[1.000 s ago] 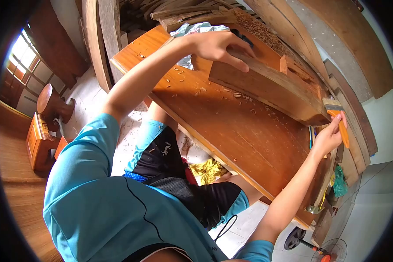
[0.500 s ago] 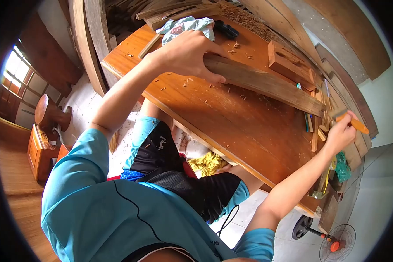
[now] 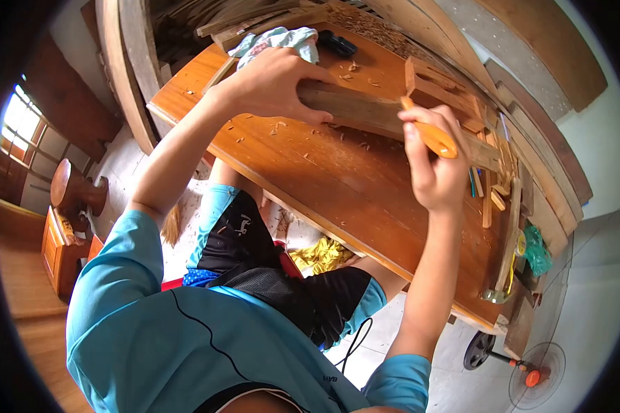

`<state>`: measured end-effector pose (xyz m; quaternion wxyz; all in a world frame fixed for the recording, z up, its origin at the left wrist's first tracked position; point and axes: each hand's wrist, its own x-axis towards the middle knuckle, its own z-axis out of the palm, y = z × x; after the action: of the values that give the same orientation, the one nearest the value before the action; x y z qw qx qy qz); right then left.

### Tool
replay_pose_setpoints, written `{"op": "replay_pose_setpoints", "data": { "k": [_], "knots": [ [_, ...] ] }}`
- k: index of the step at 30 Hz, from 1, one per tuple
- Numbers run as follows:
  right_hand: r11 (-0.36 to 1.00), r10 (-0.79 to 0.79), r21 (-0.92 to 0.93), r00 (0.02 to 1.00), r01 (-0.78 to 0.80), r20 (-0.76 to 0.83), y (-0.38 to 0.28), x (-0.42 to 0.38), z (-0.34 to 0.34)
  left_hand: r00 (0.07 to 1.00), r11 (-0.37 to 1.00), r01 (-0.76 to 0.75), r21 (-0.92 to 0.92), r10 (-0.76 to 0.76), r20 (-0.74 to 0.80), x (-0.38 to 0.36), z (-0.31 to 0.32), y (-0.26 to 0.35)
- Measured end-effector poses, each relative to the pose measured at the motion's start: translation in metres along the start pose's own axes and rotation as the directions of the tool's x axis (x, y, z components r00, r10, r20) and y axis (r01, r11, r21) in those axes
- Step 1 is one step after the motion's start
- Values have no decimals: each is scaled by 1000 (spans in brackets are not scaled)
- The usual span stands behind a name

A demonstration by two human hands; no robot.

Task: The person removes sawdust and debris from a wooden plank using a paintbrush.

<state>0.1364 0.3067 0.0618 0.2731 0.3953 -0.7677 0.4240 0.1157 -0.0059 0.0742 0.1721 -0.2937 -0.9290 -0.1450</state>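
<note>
A long grey-brown wooden board [image 3: 368,110] lies aslant above the orange-brown table [image 3: 351,182]. My left hand [image 3: 272,82] is wrapped round its left end, thumb on the near side. In my right hand [image 3: 437,162] is a brush-like tool with an orange handle [image 3: 437,140], held over the right half of the board. The hand hides part of the board, and the tool's far end is hard to make out. Small curled shavings are scattered on the tabletop around the board.
Beyond the board are a reddish wooden block [image 3: 444,93], a pale cloth [image 3: 275,45] and a black object [image 3: 337,43]. Wood strips [image 3: 488,199] and a green plastic bag [image 3: 537,251] are at the right. A fan [image 3: 532,377] stands at lower right.
My right hand has moved left from the board's right end to above its right half, with the orange-handled tool. My left hand keeps its hold; the whole view has shifted slightly.
</note>
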Motion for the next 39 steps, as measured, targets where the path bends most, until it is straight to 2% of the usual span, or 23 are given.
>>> {"op": "replay_pose_setpoints", "data": {
  "k": [1, 4, 5, 9, 10, 12, 15, 16, 18, 21, 27, 28, 31, 32, 35, 37, 39],
  "knots": [
    [999, 14, 48, 1000, -14, 5, -3, 0, 3, 1000, 1000, -3, 7, 4, -12, -1, 1, -1],
    [956, 126, 282, 980, -79, -153, 4, -3, 6, 999, 999, 37, 39, -38, 11, -1, 1, 2],
    [953, 179, 273, 970, -130, -164, 9, -4, 2, 998, 997, 61, 54, -63, 26, -2, 0, 4],
    [909, 409, 60, 859, -411, -308, 54, -9, -38, 992, 992, 112, 63, -115, 45, -2, 1, 9],
    [889, 414, -30, 830, -457, -374, 67, -14, -56, 998, 994, 58, 92, -58, -5, -3, 6, 7],
    [826, 365, -205, 775, -525, -516, 82, -21, -92, 993, 986, -43, 163, 61, -104, -4, 16, -1],
    [678, 228, -368, 658, -636, -718, 83, -33, -128, 984, 969, 167, 183, -175, 30, -2, 10, 22],
    [683, 147, -419, 673, -599, -725, 90, -39, -139, 988, 959, 154, 238, -157, -10, -3, 15, 22],
    [672, -17, -521, 692, -526, -721, 104, -49, -154, 987, 957, 162, 242, -153, -56, 1, 23, 22],
    [512, -71, -693, 779, -508, -624, 115, -60, -165, 986, 944, 166, 284, -153, -70, 6, 29, 18],
    [598, 190, -585, 805, -548, -561, 142, -75, -161, 988, 954, 114, 276, -80, -132, 15, 33, 2],
    [665, 272, -498, 802, -556, -532, 153, -79, -165, 988, 955, 111, 274, -77, -134, 16, 33, 1],
    [591, 375, -477, 745, -651, -553, 171, -91, -169, 990, 956, 115, 268, -87, -114, 17, 31, -1],
    [629, 320, -505, 789, -591, -524, 179, -94, -171, 988, 956, 126, 265, -98, -117, 17, 31, 0],
    [489, 623, -437, 653, -755, -430, 153, -87, -159, 986, 957, 135, 255, -104, -134, 16, 31, 1],
    [521, 546, -641, 798, -563, -257, 174, -99, -165, 982, 960, 132, 248, -92, -168, 18, 33, -2],
    [435, 743, -616, 649, -657, -167, 191, -106, -175, 977, 966, 156, 207, -120, -174, 21, 34, 3]
  ]
}}
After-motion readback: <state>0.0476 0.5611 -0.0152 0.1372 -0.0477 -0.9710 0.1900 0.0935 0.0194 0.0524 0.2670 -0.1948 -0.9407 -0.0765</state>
